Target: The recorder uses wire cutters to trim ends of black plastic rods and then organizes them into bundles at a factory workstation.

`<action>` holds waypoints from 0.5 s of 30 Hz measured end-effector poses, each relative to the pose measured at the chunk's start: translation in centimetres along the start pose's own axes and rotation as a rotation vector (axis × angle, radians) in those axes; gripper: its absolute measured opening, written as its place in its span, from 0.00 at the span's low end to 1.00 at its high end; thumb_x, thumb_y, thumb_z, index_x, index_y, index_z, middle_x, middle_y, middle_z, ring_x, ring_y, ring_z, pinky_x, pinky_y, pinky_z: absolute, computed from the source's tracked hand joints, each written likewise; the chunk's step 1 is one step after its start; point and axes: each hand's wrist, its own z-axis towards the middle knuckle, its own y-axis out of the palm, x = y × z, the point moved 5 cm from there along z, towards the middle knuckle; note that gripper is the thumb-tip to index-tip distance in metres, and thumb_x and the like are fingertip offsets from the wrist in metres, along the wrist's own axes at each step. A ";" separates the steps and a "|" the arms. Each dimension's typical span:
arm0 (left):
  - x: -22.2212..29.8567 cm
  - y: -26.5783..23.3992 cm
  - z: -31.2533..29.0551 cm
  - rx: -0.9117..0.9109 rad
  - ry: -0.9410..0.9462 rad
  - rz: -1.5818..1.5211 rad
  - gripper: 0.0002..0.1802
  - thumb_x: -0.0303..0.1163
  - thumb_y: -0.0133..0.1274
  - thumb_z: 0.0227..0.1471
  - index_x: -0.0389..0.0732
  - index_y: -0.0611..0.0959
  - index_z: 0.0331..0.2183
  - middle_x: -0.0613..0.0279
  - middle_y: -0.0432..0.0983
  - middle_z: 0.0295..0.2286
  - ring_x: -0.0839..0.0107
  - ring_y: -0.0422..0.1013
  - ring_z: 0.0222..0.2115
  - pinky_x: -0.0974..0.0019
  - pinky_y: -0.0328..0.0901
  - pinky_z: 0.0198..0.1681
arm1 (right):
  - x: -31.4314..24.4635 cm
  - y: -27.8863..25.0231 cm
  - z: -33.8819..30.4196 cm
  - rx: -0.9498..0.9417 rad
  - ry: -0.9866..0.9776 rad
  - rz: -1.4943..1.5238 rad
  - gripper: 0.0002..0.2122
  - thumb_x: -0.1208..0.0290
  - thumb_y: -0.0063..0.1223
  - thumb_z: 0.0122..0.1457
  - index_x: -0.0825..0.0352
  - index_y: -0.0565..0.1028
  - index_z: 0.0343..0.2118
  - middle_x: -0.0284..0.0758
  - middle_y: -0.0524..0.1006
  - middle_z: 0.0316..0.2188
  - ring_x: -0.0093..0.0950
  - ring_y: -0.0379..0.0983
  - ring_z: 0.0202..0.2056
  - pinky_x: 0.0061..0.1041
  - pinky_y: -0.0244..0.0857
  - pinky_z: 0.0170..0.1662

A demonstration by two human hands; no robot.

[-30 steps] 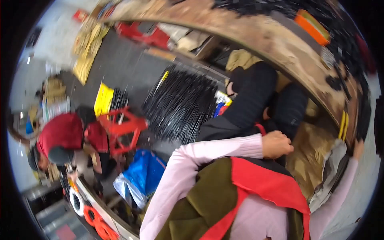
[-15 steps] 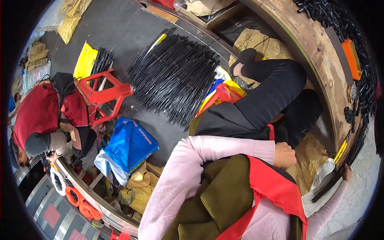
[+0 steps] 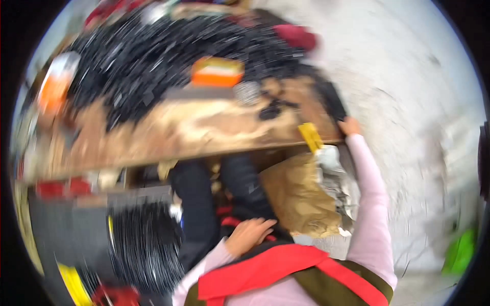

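Note:
My left hand (image 3: 250,236) lies on my lap by my black trousers, its fingers stretched out and holding nothing. Out at the right end of the wooden table (image 3: 204,130), my right hand (image 3: 350,126) is closed around a bundle of thin black rods (image 3: 329,94). Motion blur smears those fingers and the rods. Part of the bundle lies along the table's end, and a dark strip hangs below the hand. Close by, a yellow-handled tool (image 3: 310,136) sits at the table edge.
A large heap of short black pieces (image 3: 153,56) covers the table's far side, with an orange box (image 3: 218,71) in front. Brown paper sacking (image 3: 298,196) is under the table's right end. Long black rods (image 3: 143,245) lie on the floor at left. A pale wall (image 3: 408,102) borders the right.
My view has swung right to face the table and heap. My left hand has gone from loosely curled to fingers stretched on my lap. My right hand is still at the rod bundle.

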 end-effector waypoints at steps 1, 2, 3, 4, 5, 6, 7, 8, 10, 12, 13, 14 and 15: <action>0.3 0.1 0.2 -0.018 0.005 0.000 0.18 0.35 0.53 0.55 0.46 0.77 0.48 0.51 0.76 0.31 0.51 0.74 0.33 0.53 0.69 0.34 | 0.8 -0.7 0.8 0.039 0.004 -0.028 0.19 0.56 0.54 0.51 0.71 0.80 0.33 0.55 0.78 0.37 0.51 0.75 0.42 0.47 0.67 0.46; 0.4 -0.2 0.0 -0.050 -0.031 -0.005 0.17 0.35 0.53 0.56 0.46 0.77 0.48 0.51 0.76 0.32 0.51 0.74 0.33 0.53 0.69 0.34 | -1.3 -1.6 0.6 0.024 0.016 0.042 0.19 0.56 0.53 0.52 0.71 0.79 0.34 0.55 0.78 0.37 0.51 0.75 0.43 0.47 0.67 0.46; 0.9 0.2 0.8 -0.091 0.003 -0.013 0.17 0.34 0.53 0.56 0.45 0.77 0.48 0.51 0.76 0.32 0.50 0.74 0.33 0.54 0.69 0.34 | 1.3 -2.4 1.8 0.011 0.013 0.023 0.20 0.55 0.53 0.52 0.71 0.79 0.36 0.55 0.78 0.37 0.51 0.75 0.43 0.47 0.67 0.46; 1.3 0.4 1.7 -0.128 0.024 -0.023 0.18 0.34 0.52 0.56 0.45 0.77 0.49 0.50 0.76 0.32 0.50 0.74 0.33 0.54 0.69 0.34 | 3.9 -3.0 3.0 -0.012 0.000 0.007 0.21 0.54 0.53 0.53 0.71 0.78 0.38 0.54 0.78 0.37 0.51 0.75 0.43 0.46 0.67 0.46; 1.8 0.2 2.3 -0.151 0.042 -0.004 0.18 0.34 0.52 0.56 0.45 0.77 0.49 0.50 0.76 0.32 0.50 0.74 0.33 0.54 0.69 0.34 | 4.7 -3.7 3.4 -0.002 0.031 0.021 0.21 0.54 0.53 0.53 0.71 0.78 0.38 0.54 0.78 0.37 0.51 0.75 0.43 0.46 0.67 0.46; 2.1 0.2 2.9 -0.181 0.026 -0.005 0.18 0.34 0.52 0.56 0.44 0.77 0.49 0.50 0.76 0.33 0.50 0.74 0.34 0.54 0.69 0.35 | 5.1 -4.1 3.7 -0.029 0.016 0.032 0.21 0.54 0.54 0.52 0.71 0.78 0.38 0.54 0.78 0.37 0.50 0.75 0.42 0.45 0.68 0.46; 2.2 0.1 3.1 -0.199 -0.006 -0.004 0.18 0.34 0.52 0.57 0.44 0.77 0.49 0.49 0.76 0.33 0.50 0.74 0.34 0.55 0.69 0.35 | 4.6 -4.2 3.8 -0.063 -0.016 0.049 0.22 0.54 0.54 0.52 0.71 0.78 0.38 0.53 0.78 0.37 0.50 0.76 0.42 0.44 0.68 0.46; 1.9 0.4 3.2 -0.204 -0.016 0.015 0.18 0.34 0.52 0.57 0.44 0.77 0.49 0.49 0.76 0.33 0.50 0.74 0.34 0.55 0.69 0.35 | 4.2 -4.8 3.7 -0.063 -0.016 0.071 0.22 0.54 0.54 0.52 0.71 0.78 0.38 0.53 0.78 0.37 0.50 0.76 0.42 0.44 0.68 0.46; 1.8 0.3 3.0 -0.188 -0.048 0.055 0.17 0.37 0.51 0.57 0.45 0.77 0.48 0.50 0.76 0.31 0.50 0.74 0.33 0.53 0.70 0.34 | 2.5 -7.7 3.7 -0.003 0.024 0.084 0.21 0.53 0.55 0.52 0.71 0.78 0.36 0.52 0.79 0.39 0.50 0.75 0.43 0.44 0.68 0.46; 1.9 0.5 3.5 -0.205 -0.060 0.062 0.17 0.37 0.51 0.58 0.44 0.77 0.48 0.50 0.77 0.32 0.50 0.74 0.33 0.53 0.70 0.35 | 4.1 -9.0 4.0 0.084 0.056 0.140 0.20 0.54 0.57 0.52 0.72 0.79 0.33 0.49 0.79 0.34 0.46 0.77 0.37 0.42 0.70 0.40; 2.0 0.6 3.7 -0.209 -0.050 0.058 0.17 0.37 0.51 0.58 0.44 0.77 0.48 0.50 0.77 0.32 0.50 0.74 0.33 0.53 0.70 0.35 | 5.2 -9.7 3.9 0.164 0.089 0.181 0.19 0.55 0.59 0.52 0.72 0.79 0.31 0.47 0.80 0.29 0.43 0.78 0.31 0.40 0.71 0.35; 2.0 0.7 3.8 -0.214 -0.040 0.051 0.17 0.38 0.51 0.58 0.44 0.77 0.48 0.50 0.77 0.32 0.50 0.75 0.34 0.53 0.70 0.35 | 6.1 -9.8 4.2 0.166 0.094 0.195 0.19 0.55 0.59 0.52 0.72 0.79 0.31 0.47 0.80 0.29 0.43 0.78 0.31 0.40 0.71 0.35; 1.7 1.0 4.0 -0.213 -0.022 0.045 0.17 0.37 0.51 0.58 0.44 0.77 0.48 0.49 0.77 0.33 0.49 0.75 0.34 0.53 0.70 0.35 | 6.9 -8.4 4.7 -0.182 0.148 0.511 0.17 0.57 0.62 0.52 0.71 0.78 0.28 0.43 0.79 0.25 0.36 0.76 0.26 0.35 0.69 0.29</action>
